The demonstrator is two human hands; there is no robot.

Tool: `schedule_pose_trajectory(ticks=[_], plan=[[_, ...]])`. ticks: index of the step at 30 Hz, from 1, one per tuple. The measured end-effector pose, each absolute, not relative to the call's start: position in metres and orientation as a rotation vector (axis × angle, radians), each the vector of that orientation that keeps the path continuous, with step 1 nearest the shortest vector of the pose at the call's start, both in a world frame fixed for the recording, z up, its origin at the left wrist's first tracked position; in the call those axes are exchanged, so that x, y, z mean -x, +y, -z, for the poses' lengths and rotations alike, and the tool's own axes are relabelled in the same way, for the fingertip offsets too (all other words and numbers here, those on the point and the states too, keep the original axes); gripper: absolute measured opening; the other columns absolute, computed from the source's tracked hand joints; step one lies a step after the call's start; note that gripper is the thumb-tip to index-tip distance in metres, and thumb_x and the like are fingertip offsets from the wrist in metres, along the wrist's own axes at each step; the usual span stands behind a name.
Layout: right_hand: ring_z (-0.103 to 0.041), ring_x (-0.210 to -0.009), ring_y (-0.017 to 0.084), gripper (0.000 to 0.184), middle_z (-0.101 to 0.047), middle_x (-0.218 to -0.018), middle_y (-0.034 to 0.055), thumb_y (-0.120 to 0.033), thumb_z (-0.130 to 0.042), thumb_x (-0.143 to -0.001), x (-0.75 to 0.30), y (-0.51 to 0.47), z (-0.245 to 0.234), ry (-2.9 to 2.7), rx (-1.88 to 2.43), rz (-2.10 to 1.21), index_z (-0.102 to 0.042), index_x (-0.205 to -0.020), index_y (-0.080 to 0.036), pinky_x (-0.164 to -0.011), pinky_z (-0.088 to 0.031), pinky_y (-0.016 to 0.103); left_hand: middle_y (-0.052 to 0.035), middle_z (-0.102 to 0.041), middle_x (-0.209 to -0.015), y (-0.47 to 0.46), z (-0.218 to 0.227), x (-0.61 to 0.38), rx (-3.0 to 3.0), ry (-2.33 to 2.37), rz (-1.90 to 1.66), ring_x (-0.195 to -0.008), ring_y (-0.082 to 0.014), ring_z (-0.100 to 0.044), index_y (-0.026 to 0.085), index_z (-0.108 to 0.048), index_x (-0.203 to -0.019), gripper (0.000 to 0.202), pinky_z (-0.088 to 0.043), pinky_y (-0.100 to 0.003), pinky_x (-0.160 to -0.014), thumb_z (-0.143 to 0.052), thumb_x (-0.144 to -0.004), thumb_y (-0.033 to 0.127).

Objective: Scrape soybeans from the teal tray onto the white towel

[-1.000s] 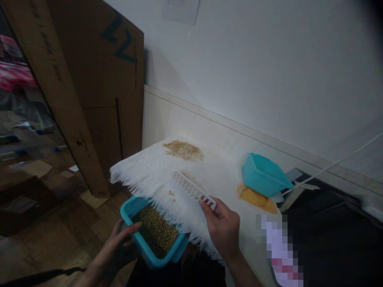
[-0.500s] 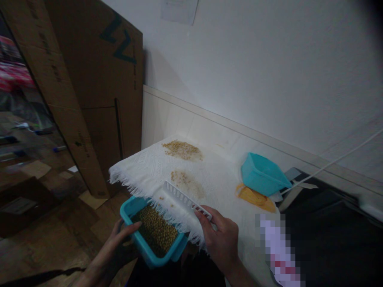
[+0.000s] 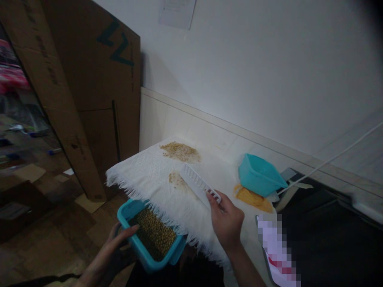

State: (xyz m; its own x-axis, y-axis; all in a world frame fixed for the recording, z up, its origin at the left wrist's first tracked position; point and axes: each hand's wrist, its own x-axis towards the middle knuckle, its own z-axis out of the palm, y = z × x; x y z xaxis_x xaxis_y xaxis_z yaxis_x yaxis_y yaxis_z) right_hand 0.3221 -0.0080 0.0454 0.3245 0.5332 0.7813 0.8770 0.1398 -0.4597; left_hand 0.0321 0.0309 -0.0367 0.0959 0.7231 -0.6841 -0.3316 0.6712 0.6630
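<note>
My left hand (image 3: 118, 249) grips the left side of a blue plastic tub (image 3: 146, 255), its thumb over the rim. Yellowish beans (image 3: 154, 229) lie in the tub with darker green ones beside them. The tub sits just below the fringed edge of a white cloth (image 3: 143, 171). My right hand (image 3: 227, 219) is closed on the near end of a white slotted plastic strip (image 3: 199, 183). The strip's far end reaches over a small scatter of beans (image 3: 175, 179) on the cloth. Farther back lies a larger heap of beans (image 3: 179, 150) mixed with pale grains.
A second blue tub (image 3: 260, 175) stands at the right on the cloth-covered table, beside a yellow cloth-like piece (image 3: 253, 198). A phone-like object (image 3: 277, 255), partly blurred out, lies at the right edge. A tall cardboard box (image 3: 95, 79) rises at the left; a white wall (image 3: 254, 71) is behind.
My right hand has moved the slotted strip away from the cloth's front edge, back and to the right, over the smaller bean scatter. My left hand keeps its hold on the tub.
</note>
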Motion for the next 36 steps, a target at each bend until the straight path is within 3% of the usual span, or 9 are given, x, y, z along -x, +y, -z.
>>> schedule_pose_trajectory(ticks=[9, 18, 28, 36], plan=[[-0.079, -0.056, 0.019, 0.051, -0.086, -0.076, 0.0074, -0.056, -0.059, -0.11, -0.321, 0.01, -0.035, -1.358, 1.549, 0.348, -0.088, -0.099, -0.016, -0.056, -0.059, 0.023, -0.0067, -0.073, -0.102, 0.032, 0.038, -0.032, -0.402, 1.266, -0.788, -0.086, -0.0341, -0.082, 0.04, -0.046, -0.156, 0.097, -0.067, -0.046, -0.076, -0.096, -0.073, 0.044], [-0.083, -0.062, 0.021, 0.044, -0.087, -0.078, 0.0076, -0.053, -0.062, -0.108, -0.315, 0.01, -0.041, -1.38, 1.524, 0.307, -0.088, -0.098, -0.018, -0.059, -0.061, 0.024, -0.0116, -0.074, -0.122, 0.029, 0.039, -0.031, -0.439, 1.251, -0.793, -0.09, -0.0344, -0.083, 0.039, -0.041, -0.161, 0.105, -0.065, -0.043, -0.075, -0.096, -0.072, 0.049], [-0.081, -0.059, 0.019, 0.04, -0.086, -0.077, 0.0068, -0.045, -0.06, -0.111, -0.303, 0.01, -0.045, -1.464, 1.464, 0.275, -0.088, -0.098, -0.019, -0.059, -0.061, 0.022, -0.0045, -0.073, -0.097, 0.03, 0.041, -0.034, -0.368, 1.247, -0.82, -0.08, -0.0325, -0.081, 0.04, -0.05, -0.145, 0.092, -0.066, -0.044, -0.07, -0.099, -0.067, 0.044], [-0.083, -0.062, 0.019, 0.029, -0.087, -0.08, 0.0061, -0.036, -0.065, -0.107, -0.304, 0.006, -0.046, -1.498, 1.424, 0.23, -0.087, -0.1, -0.019, -0.062, -0.064, 0.021, -0.0107, -0.079, -0.113, 0.033, 0.042, -0.031, -0.386, 1.251, -0.781, -0.088, -0.0364, -0.084, 0.039, -0.046, -0.154, 0.107, -0.067, -0.05, -0.08, -0.102, -0.063, 0.044]])
